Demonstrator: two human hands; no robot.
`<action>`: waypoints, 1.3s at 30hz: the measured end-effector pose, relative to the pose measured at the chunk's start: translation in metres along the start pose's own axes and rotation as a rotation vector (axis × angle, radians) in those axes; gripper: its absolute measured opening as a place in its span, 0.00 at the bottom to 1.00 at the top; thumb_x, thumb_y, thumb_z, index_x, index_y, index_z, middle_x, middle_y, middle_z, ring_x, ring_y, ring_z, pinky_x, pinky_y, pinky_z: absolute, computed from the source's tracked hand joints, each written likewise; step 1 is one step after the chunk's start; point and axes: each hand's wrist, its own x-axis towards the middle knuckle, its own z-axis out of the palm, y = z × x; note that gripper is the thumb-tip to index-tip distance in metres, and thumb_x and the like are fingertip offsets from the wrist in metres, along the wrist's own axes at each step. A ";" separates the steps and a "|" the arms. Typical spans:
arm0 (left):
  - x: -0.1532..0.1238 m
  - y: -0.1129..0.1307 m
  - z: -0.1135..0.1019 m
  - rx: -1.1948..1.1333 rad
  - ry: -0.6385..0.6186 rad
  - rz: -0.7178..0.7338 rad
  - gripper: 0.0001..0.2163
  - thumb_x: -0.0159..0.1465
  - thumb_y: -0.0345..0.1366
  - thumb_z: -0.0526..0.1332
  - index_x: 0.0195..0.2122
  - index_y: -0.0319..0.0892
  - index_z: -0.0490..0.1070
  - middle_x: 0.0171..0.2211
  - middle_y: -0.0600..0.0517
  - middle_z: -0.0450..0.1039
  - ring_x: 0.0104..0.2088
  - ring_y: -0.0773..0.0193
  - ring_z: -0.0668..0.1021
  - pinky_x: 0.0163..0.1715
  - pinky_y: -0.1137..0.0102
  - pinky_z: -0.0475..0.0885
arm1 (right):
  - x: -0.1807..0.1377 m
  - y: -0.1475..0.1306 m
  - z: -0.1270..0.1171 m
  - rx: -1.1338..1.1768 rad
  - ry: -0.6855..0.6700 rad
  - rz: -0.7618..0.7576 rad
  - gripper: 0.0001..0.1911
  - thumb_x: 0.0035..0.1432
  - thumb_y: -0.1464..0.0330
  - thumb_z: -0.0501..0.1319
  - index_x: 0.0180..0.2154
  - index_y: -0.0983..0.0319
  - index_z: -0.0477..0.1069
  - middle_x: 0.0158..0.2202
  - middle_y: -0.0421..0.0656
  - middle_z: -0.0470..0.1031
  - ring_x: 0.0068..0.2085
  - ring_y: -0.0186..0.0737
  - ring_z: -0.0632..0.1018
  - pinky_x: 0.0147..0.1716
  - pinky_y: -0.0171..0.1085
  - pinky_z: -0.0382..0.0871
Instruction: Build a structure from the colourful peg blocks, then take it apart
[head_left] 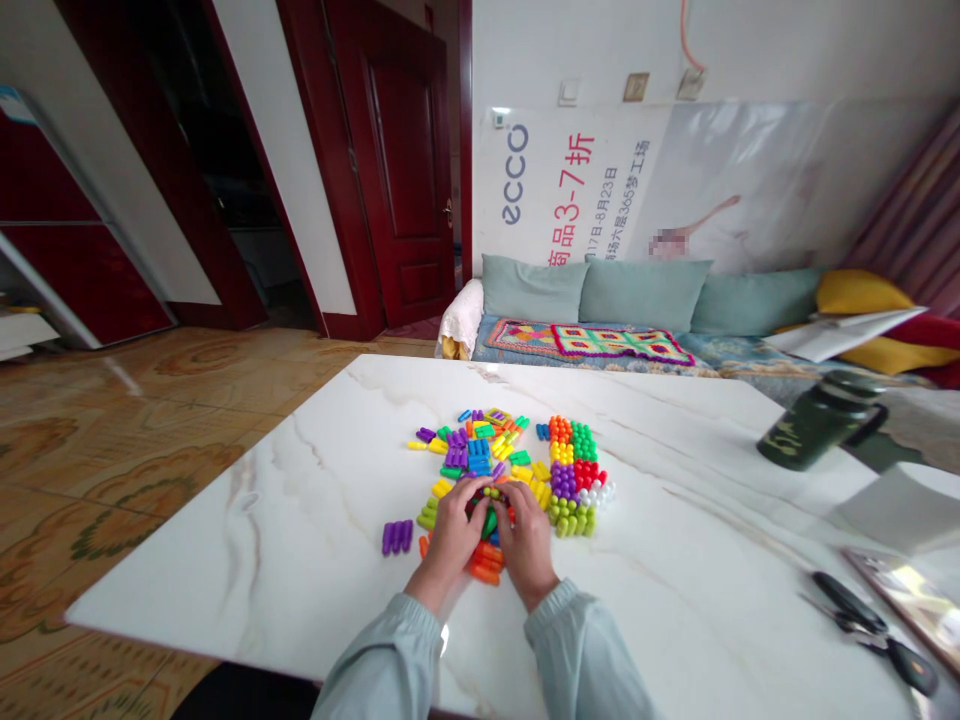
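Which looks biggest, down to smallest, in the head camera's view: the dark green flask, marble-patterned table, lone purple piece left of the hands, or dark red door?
1. Marble-patterned table
2. Dark red door
3. Dark green flask
4. Lone purple piece

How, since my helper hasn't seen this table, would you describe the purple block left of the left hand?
On the white marbled table, find the colourful pile by the left hand. Left of that hand lies a ribbed purple block, slightly apart, whereas other purple pieces sit among mixed colours.

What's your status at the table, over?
Left hand and right hand together on small yellow-green pieces. Loose pieces crowded around both. Color-grouped block to the right.
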 end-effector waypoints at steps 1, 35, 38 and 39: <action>-0.001 -0.001 0.001 0.027 -0.010 0.006 0.17 0.62 0.26 0.59 0.51 0.46 0.74 0.49 0.48 0.78 0.50 0.57 0.78 0.54 0.59 0.73 | 0.000 0.000 0.000 0.012 0.014 0.013 0.11 0.64 0.72 0.54 0.46 0.59 0.72 0.42 0.46 0.76 0.43 0.41 0.78 0.43 0.39 0.74; 0.001 -0.003 0.002 0.072 -0.141 0.076 0.07 0.62 0.29 0.61 0.39 0.43 0.78 0.41 0.47 0.78 0.45 0.56 0.77 0.51 0.57 0.73 | -0.041 -0.018 -0.057 0.021 -0.053 0.083 0.06 0.65 0.71 0.55 0.42 0.58 0.69 0.36 0.42 0.72 0.31 0.36 0.73 0.31 0.35 0.71; 0.001 -0.003 0.001 0.087 -0.177 0.083 0.09 0.65 0.30 0.58 0.39 0.43 0.79 0.40 0.47 0.77 0.44 0.56 0.77 0.50 0.57 0.73 | -0.029 -0.026 -0.028 0.012 -0.041 0.058 0.07 0.65 0.72 0.54 0.41 0.59 0.70 0.37 0.44 0.72 0.35 0.39 0.75 0.36 0.38 0.72; 0.002 -0.002 0.001 0.088 -0.186 0.084 0.10 0.65 0.30 0.57 0.39 0.43 0.79 0.40 0.47 0.78 0.44 0.57 0.78 0.49 0.58 0.74 | -0.026 -0.027 -0.022 -0.015 -0.028 0.051 0.07 0.65 0.72 0.54 0.41 0.59 0.71 0.38 0.45 0.72 0.38 0.41 0.75 0.38 0.40 0.73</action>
